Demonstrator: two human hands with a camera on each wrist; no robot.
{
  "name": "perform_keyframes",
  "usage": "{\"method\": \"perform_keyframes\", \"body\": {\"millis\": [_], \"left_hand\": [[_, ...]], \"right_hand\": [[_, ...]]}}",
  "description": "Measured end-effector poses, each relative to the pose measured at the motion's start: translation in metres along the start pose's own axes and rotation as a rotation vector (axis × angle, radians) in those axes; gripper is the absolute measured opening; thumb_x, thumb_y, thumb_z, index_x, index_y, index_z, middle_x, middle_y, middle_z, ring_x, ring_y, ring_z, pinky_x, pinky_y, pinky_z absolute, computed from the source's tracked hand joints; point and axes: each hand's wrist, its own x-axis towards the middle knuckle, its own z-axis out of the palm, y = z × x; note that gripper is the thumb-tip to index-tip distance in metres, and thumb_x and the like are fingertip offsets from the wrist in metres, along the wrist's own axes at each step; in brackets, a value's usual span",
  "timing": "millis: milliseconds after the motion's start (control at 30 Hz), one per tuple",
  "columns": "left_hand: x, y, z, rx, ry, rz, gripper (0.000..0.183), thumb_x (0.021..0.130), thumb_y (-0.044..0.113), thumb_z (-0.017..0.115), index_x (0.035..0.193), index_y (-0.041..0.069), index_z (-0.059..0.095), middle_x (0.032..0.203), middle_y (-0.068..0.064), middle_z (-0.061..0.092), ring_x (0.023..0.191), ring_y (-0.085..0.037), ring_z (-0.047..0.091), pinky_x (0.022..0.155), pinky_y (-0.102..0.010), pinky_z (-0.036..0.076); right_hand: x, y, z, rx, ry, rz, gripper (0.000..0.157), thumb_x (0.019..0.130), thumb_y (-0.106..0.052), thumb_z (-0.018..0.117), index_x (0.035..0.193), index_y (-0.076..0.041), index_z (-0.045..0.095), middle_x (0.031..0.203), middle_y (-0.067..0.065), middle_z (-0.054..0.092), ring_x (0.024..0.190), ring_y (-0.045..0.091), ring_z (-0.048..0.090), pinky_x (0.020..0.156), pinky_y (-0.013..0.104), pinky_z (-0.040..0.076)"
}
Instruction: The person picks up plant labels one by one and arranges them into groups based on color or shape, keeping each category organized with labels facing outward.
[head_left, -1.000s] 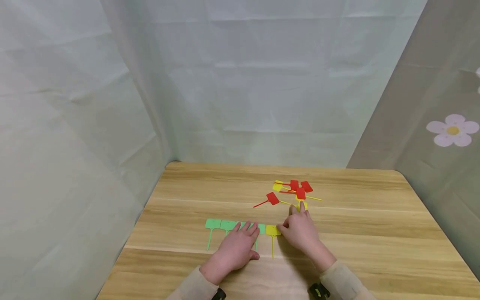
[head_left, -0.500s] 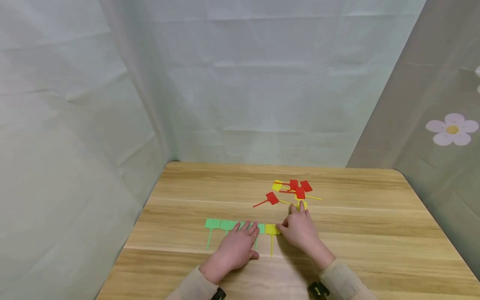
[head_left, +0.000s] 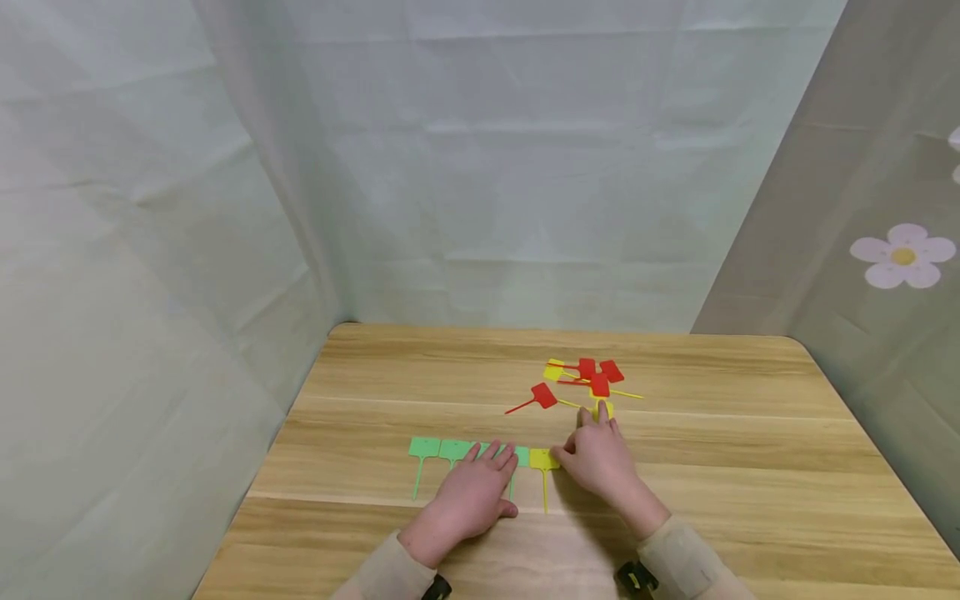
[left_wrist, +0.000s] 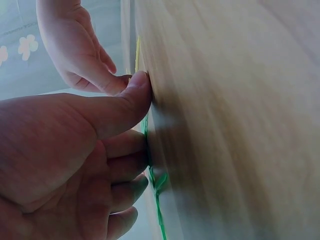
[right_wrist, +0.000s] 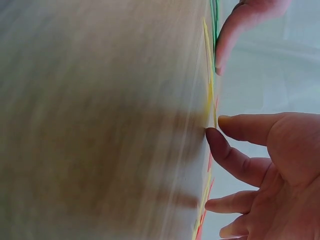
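On the wooden table (head_left: 345, 533), a row of green cable-tie tags (head_left: 424, 447) lies edge to edge with thin tails pointing toward me. My left hand (head_left: 472, 492) rests flat over the right part of this row, fingers outstretched, hiding parts of several tags. At the row's right end sits a yellow cable-tie tag (head_left: 543, 459), next to the last green one. My right hand (head_left: 600, 458) pinches its right edge between thumb and index finger (right_wrist: 235, 155). Its other fingers reach forward over another yellow tag (head_left: 608, 410). In the left wrist view, the left thumb (left_wrist: 125, 107) presses down by the table.
Beyond my right hand lies a loose pile of red tags (head_left: 599, 384) and yellow tags (head_left: 553, 371), some overlapping. One red tag (head_left: 544, 396) lies to the pile's left. Pale cloth (head_left: 525, 167) hangs behind the table and on both sides.
Both hands keep their places. The yellow tag at the row's end has shifted very slightly against the last green tag; the pile is unchanged.
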Motion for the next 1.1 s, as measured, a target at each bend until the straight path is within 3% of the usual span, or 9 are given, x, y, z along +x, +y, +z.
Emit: {"method": "perform_keyframes", "body": {"millis": [700,1100], "left_hand": [[-0.0023,0.0015,-0.0006,-0.010,-0.004,-0.015,0.077,0.095,0.050,0.077,0.156,0.008,0.056,0.165,-0.005,0.048,0.154,-0.027,0.041,0.126,-0.049,0.034],[-0.0051,0.0024,0.0003,0.017,0.042,-0.004,0.077,0.095,0.049,0.078,0.155,0.006,0.057,0.165,-0.007,0.049,0.157,-0.027,0.037,0.127,-0.050,0.031]], "right_hand": [[-0.0012,-0.0009,0.0018,-0.043,0.014,0.002,0.026,0.093,-0.032,0.079,0.077,-0.013,0.085,0.149,0.036,0.055,0.149,0.068,0.025,0.120,0.073,0.028],[-0.0022,-0.0023,-0.0006,-0.026,0.031,0.007,0.027,0.095,-0.034,0.080,0.079,-0.012,0.085,0.148,0.037,0.054,0.149,0.069,0.023,0.120,0.076,0.025]]}}
